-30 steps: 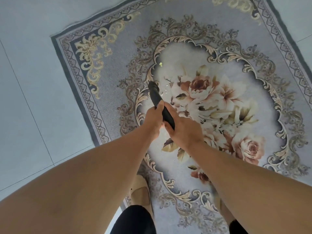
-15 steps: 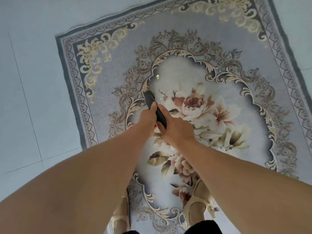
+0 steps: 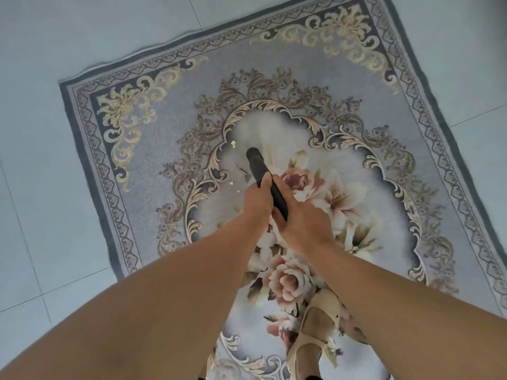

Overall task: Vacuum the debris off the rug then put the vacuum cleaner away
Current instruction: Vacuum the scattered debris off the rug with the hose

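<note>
Black tube-shaped vacuum cleaner wand (image 3: pixel 258 167) is over the pale centre of the grey-lilac floral rug (image 3: pixel 175 124), nearer the far edge than the near one. Both hands grip it: left hand (image 3: pixel 258 198) curled round nearer the nozzle, right hand (image 3: pixel 303 224) wrapped round just behind.

Changed vs a sec ago: nozzle tip has swung across. The small yellow paper-like scrap (image 3: pixel 233 144), which lay ahead & right of the tip, is now just beside it on the left, not touching. Tiny white crumbs (image 3: pixel 231 184) now also lie left of the tube, near the left hand. Person has stepped fwd; beige strap shoe (image 3: pixel 315 335) stands on the rug toward the near edge.

Meaning, imo: debris not picked up yet, so still mid-vacuuming & putting away is far off. Next prob a short sweep left over the scrap, then back over the crumbs.

Room: plenty of open rug round the tip. Far-left corner & left edge are well apart from it, w/ pale tiled floor (image 3: pixel 41 160) beyond. Far edge looks slightly wavy near that corner, so the nozzle could snag there. Right edge runs out of frame.
</note>
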### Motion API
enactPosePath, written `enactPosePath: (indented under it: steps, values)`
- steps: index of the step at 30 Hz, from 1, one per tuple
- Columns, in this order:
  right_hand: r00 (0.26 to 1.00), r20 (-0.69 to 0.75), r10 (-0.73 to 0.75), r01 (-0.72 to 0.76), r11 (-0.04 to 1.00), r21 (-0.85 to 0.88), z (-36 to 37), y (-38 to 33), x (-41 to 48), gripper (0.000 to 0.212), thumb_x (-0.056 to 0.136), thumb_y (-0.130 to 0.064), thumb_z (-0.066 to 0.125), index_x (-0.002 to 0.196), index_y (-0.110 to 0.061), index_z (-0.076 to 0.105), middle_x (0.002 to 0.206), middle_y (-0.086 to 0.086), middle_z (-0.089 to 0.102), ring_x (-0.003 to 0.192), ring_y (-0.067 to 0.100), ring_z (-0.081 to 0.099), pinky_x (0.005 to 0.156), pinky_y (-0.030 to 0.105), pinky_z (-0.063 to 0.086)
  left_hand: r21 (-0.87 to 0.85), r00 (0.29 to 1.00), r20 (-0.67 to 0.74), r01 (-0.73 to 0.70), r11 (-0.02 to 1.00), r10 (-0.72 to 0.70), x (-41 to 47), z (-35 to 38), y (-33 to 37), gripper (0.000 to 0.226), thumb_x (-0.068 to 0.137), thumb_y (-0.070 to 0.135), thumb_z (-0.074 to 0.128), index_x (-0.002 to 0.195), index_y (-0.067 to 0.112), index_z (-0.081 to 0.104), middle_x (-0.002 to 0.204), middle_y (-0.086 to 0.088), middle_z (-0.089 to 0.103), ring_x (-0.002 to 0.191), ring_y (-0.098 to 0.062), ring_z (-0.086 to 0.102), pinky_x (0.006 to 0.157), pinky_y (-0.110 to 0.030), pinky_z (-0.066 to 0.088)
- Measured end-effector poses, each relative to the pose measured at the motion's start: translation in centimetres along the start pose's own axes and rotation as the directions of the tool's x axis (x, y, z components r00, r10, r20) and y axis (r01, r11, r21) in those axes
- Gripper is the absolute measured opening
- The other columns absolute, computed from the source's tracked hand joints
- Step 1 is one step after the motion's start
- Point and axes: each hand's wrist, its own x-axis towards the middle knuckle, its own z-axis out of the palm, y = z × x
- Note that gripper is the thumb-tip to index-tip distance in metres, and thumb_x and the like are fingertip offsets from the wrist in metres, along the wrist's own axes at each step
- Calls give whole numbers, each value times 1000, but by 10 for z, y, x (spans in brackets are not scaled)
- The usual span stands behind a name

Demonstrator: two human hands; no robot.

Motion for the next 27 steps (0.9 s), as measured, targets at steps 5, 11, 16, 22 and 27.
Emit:
enactPosePath:
  steps: [5,11,16,22,27]
  values:
    - [999,-44,14,-9,994,109,11,-37,32,63,100,-45,35,153,-39,2,97,5,66,62,23,54,47,28,34,124,995,-35,-91,988,96,26,-32,33,43,99,43,44,111,5,62,92,-10,65,75,-24,60,63,-32,46]
    - [1000,5,16,-17,996,91,43,-56,36,64,100,-48,32,153,-39,-3,93,5,69,67,27,60,52,31,40,187,994,-58,-79,979,92,41,-58,19,40,100,41,43,106,6,61,83,-7,62,67,-18,56,57,-28,42]
    - [998,-11,62,-61,995,77,47,-52,30,62,100,-49,28,153,-38,-3,89,4,67,60,22,49,49,29,34,205,996,-35,-73,976,82,37,-57,13,37,99,42,44,96,9,61,78,-6,58,59,-16,50,53,-27,38]
    - [992,-13,126,-123,985,122,42,-50,1,61,101,-50,25,153,-37,-3,80,2,67,58,23,56,50,30,42,244,999,27,-48,969,43,16,-50,5,44,99,42,44,106,3,63,72,-3,57,57,-16,49,48,-25,35]
    - [981,12,192,-192,974,119,45,-39,-31,64,100,-52,27,153,-38,-7,74,1,62,56,21,55,47,30,42,239,998,67,-27,971,11,-8,-36,-17,38,100,40,43,106,7,62,91,-8,64,74,-20,58,65,-30,46]
